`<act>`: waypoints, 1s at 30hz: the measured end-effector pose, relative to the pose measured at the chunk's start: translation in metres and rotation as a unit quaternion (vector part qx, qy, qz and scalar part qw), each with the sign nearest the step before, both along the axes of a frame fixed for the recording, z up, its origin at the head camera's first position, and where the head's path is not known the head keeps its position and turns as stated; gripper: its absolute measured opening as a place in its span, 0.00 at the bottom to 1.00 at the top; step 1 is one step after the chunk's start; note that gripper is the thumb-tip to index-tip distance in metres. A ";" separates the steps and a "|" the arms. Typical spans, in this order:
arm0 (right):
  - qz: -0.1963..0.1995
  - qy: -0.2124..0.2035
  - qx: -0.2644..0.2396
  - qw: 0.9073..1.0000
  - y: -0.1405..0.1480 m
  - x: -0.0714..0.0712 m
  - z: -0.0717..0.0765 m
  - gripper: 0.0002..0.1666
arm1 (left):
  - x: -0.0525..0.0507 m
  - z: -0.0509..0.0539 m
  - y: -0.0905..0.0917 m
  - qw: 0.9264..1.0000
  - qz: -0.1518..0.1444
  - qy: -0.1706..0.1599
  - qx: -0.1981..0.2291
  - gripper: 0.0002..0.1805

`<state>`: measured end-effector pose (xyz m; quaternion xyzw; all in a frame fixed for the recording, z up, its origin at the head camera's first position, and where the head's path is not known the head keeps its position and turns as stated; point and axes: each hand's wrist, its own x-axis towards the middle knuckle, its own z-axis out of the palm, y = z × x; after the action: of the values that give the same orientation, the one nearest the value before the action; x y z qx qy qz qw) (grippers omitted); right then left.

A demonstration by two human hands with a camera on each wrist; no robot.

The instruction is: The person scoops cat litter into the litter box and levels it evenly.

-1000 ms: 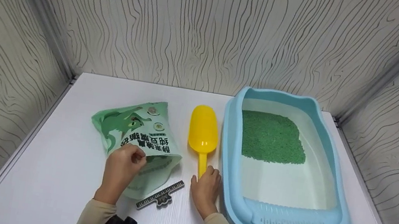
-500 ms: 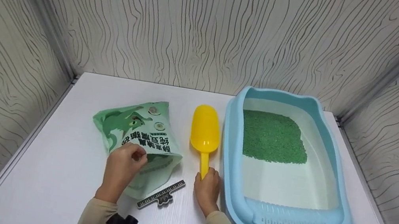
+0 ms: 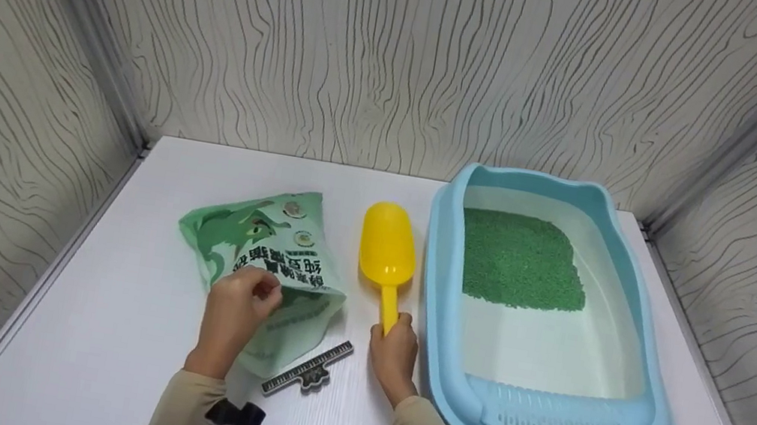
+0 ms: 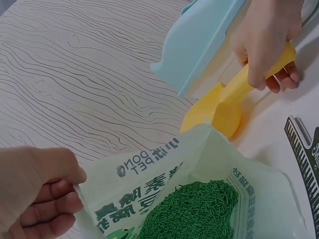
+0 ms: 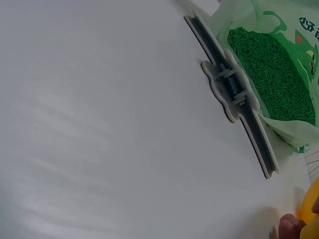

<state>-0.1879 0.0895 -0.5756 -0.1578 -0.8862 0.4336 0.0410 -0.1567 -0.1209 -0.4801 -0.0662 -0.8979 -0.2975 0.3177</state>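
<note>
A light green printed cat litter bag [image 3: 303, 231] lies on the left with its mouth toward me. My left hand [image 3: 233, 315] pinches the upper edge of that mouth between thumb and fingers and holds it up. Green litter pellets [image 4: 194, 211] show inside the bag in the left wrist view. On the right, my right hand [image 3: 395, 356] grips the handle of a yellow scoop [image 3: 388, 244]. The scoop's bowl points away from me, between bag and box. In the right wrist view only fingertips [image 5: 290, 226] and a bit of the scoop appear.
A blue litter box [image 3: 436, 305] stands right of the scoop, with green pellets [image 3: 519, 261] heaped at its far left. A long dark sealing clip [image 3: 308, 370] lies by the bag's mouth. Patterned walls [image 3: 373, 52] enclose the white table [image 3: 81, 317] at the back and sides.
My right hand's fingers have come round the scoop handle, and the handle has shifted a little to the right. My left hand stays at the bag's edge.
</note>
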 end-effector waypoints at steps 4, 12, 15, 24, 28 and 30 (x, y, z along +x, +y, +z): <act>-0.004 0.006 -0.003 1.000 0.000 0.002 0.004 0.18 | 0.000 0.002 0.000 1.000 -0.001 -0.003 -0.001 0.04; 0.006 -0.017 -0.007 1.000 0.001 0.005 0.009 0.19 | 0.000 0.002 -0.001 1.000 -0.008 -0.014 0.011 0.04; 0.006 -0.014 -0.004 1.000 0.002 0.005 0.010 0.19 | 0.000 0.001 -0.002 1.000 -0.013 -0.015 0.011 0.04; 0.011 0.042 -0.003 0.999 0.002 0.011 0.019 0.18 | -0.001 -0.001 -0.002 1.000 -0.016 -0.008 0.005 0.05; 0.015 0.067 -0.003 0.998 0.003 0.014 0.023 0.18 | -0.002 -0.001 -0.002 1.000 -0.015 -0.009 0.006 0.06; 0.019 0.068 -0.003 0.997 0.003 0.015 0.025 0.18 | -0.001 -0.001 -0.003 1.000 -0.018 -0.009 0.010 0.06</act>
<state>-0.1725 0.0927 -0.5509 -0.1114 -0.8828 0.4467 0.0930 -0.1579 -0.1235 -0.4810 -0.0761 -0.8965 -0.3123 0.3047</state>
